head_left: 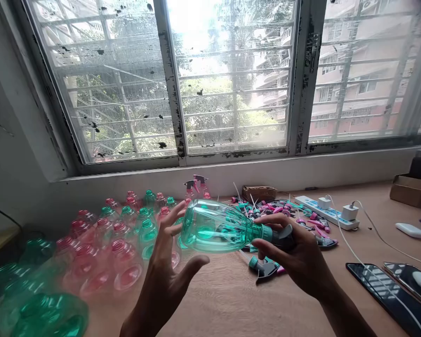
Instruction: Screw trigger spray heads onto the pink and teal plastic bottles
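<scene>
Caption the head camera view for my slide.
Right hand holds a green spray bottle sideways by its sprayer end, left hand spread at its base; loose spray heads nearby.

No words, brand or number can be read. The strip (pixel 315 208) bears blue marks on its top face (too small to make out), some of them just beside the plugged-in chargers (pixel 350 213).

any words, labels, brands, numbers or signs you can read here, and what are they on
No text can be read.
Power strip: blue markings, too small and blurred to make out.
Held green spray bottle: no lettering or label visible.
</scene>
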`<state>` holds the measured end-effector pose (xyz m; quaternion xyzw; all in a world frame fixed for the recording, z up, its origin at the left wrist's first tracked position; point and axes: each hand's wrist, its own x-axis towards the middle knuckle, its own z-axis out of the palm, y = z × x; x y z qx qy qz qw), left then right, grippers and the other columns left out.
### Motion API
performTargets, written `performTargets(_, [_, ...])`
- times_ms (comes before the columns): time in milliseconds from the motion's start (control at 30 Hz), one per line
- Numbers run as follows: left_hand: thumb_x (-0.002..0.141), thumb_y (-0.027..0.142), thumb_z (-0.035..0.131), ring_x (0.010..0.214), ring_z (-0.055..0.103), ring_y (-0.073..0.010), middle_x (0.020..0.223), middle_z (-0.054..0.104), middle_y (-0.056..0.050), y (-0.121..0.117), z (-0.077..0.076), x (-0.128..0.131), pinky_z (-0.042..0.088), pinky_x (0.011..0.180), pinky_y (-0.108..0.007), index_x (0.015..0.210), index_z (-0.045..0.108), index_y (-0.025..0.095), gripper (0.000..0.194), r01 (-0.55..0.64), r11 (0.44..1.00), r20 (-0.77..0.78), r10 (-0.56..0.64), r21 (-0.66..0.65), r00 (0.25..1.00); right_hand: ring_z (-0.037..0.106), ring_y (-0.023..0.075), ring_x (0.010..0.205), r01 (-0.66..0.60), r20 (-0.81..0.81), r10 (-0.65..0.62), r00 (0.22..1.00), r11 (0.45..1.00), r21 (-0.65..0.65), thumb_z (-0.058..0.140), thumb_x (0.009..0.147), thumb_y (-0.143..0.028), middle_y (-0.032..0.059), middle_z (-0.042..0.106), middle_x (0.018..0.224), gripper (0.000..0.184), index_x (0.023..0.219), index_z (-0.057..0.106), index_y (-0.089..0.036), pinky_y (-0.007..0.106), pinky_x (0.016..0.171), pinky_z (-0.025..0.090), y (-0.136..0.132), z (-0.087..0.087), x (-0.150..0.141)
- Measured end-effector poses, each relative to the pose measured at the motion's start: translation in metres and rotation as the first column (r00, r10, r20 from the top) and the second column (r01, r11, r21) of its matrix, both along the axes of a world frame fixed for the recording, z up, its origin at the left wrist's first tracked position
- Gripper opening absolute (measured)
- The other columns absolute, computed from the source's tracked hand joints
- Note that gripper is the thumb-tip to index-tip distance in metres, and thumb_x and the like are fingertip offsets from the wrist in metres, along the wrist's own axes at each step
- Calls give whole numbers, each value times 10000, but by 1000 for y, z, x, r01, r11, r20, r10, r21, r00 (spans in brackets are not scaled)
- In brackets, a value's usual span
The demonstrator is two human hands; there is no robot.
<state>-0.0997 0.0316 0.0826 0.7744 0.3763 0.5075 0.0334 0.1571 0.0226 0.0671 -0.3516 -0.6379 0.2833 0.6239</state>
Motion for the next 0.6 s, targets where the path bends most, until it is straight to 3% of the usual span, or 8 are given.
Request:
performTargets(133, [1001,534,495,1499,368,-268,1587,449,-31,-1,1,0,350,1207,-561,1073,551,284,266,-20,998,62,24,-61,998,668,144,524,28,44,-30,999,999,36,818,830,-330,-59,683,676,268,1055,680,-289,219,468,495,1,-2,2])
performTargets(300, [1003,393,581,1493,395,-213,1564,479,-20,3,2,-3,331,1262,-469,1309,564,297,321,-1,998,8,0,64,1000,676,149,544,34,71,-36,997,999,37,804,844,-329,-52,694,702,260,1064,671,-289,232,495,502,4,-4,2])
performTargets(433, [966,253,663,1471,429,-180,1533,515,-23,2,3,-4,381,1243,-364,1359,569,273,405,-21,984,4,20,176,1000,677,153,538,24,48,-24,999,1000,16,802,845,-329,-59,696,673,267,1068,662,-289,234,497,512,5,-4,0])
performTargets(600, [922,293,713,1480,419,-252,1533,515,-89,-4,6,-4,323,1263,-488,1254,564,230,370,-21,985,-5,22,173,1000,693,166,548,22,43,-23,999,999,28,810,834,-320,-51,703,678,273,1063,670,-273,250,520,542,4,-4,-2])
